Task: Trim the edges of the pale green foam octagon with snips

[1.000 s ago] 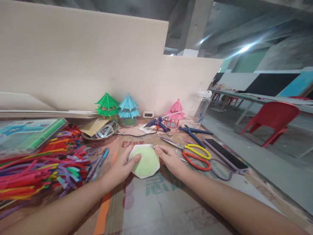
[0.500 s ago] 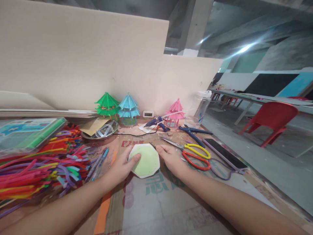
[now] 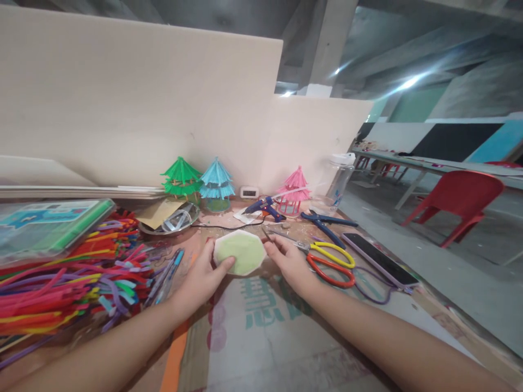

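Note:
My left hand (image 3: 209, 272) is closed on the left edge of a pale green octagonal piece (image 3: 241, 253) with a white rim, thumb on top. The piece is held above the table, tilted so that I see it at a slant. At its right edge, my right hand (image 3: 286, 258) pinches a thin, dark, pointed stick (image 3: 266, 235) between thumb and fingers. The tip points up and away; its other end is hidden by the hand. Just right of that hand lie scissors (image 3: 330, 264) with one yellow and one red handle.
Pipe cleaners (image 3: 61, 288) and a plastic case (image 3: 53, 226) fill the left. Behind stand green (image 3: 181, 179), blue (image 3: 216, 185) and pink (image 3: 297, 188) small pavilions. A glue gun (image 3: 263, 208), pliers (image 3: 327, 223), phone (image 3: 379, 260) and bottle (image 3: 339, 182) are there too.
The octagonal piece has tilted from facing me to a flatter slant, its near edge rising. More of the thin stick shows above my right fingers. The view has shifted slightly.

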`<control>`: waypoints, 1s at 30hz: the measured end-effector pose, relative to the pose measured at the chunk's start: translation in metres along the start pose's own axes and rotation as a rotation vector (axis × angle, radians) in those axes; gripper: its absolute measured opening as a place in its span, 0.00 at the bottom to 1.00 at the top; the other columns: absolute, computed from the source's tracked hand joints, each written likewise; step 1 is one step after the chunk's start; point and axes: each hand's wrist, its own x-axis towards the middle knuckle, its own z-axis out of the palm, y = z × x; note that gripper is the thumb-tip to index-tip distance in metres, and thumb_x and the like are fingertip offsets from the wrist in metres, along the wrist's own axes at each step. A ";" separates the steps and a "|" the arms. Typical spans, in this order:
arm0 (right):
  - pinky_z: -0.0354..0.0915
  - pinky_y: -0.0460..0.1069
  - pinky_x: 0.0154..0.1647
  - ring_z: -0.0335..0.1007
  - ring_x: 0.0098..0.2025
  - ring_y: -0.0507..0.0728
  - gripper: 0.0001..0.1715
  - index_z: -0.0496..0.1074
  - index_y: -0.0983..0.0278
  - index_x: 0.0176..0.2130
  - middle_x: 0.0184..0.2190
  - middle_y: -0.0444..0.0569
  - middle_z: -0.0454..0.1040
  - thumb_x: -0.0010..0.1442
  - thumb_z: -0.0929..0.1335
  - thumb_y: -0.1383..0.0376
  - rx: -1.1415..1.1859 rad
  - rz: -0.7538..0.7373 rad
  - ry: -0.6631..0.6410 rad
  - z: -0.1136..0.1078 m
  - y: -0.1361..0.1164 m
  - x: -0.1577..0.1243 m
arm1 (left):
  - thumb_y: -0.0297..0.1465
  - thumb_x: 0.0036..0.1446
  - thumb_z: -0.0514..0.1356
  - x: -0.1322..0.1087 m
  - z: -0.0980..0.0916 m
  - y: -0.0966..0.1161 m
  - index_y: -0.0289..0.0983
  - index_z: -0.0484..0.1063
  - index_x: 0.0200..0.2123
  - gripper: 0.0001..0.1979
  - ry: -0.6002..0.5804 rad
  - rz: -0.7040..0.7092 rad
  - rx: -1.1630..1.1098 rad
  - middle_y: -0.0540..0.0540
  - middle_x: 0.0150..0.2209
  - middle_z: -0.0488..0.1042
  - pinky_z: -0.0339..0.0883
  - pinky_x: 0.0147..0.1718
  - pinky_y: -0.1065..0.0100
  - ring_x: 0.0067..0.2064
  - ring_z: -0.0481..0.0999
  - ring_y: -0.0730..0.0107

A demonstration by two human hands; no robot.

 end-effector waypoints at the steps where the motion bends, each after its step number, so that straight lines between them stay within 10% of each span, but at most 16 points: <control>1: 0.55 0.46 0.28 0.58 0.27 0.51 0.22 0.69 0.65 0.34 0.25 0.41 0.65 0.47 0.68 0.50 -0.007 0.015 -0.006 0.000 -0.001 0.000 | 0.37 0.52 0.56 0.000 0.000 -0.001 0.34 0.66 0.41 0.15 -0.008 0.001 -0.004 0.44 0.39 0.72 0.67 0.39 0.66 0.40 0.72 0.65; 16: 0.60 0.47 0.31 0.64 0.28 0.53 0.13 0.69 0.65 0.32 0.26 0.43 0.70 0.52 0.65 0.57 -0.213 -0.079 0.035 -0.010 -0.001 0.012 | 0.45 0.48 0.59 0.003 0.002 0.006 0.31 0.69 0.44 0.26 -0.049 -0.188 -0.233 0.40 0.39 0.75 0.70 0.30 0.65 0.35 0.74 0.62; 25: 0.63 0.48 0.43 0.71 0.46 0.58 0.22 0.68 0.57 0.53 0.46 0.50 0.75 0.60 0.61 0.67 -1.431 -0.129 -0.187 -0.065 -0.013 0.057 | 0.45 0.45 0.60 0.004 0.001 0.007 0.31 0.69 0.38 0.24 -0.030 -0.251 -0.286 0.44 0.33 0.74 0.68 0.25 0.67 0.24 0.71 0.71; 30: 0.64 0.51 0.40 0.74 0.42 0.62 0.24 0.66 0.58 0.55 0.40 0.57 0.77 0.60 0.60 0.67 -1.620 -0.109 -0.266 -0.061 -0.009 0.086 | 0.45 0.46 0.60 0.002 0.001 0.004 0.31 0.68 0.40 0.24 -0.025 -0.241 -0.304 0.45 0.32 0.73 0.67 0.24 0.68 0.25 0.71 0.70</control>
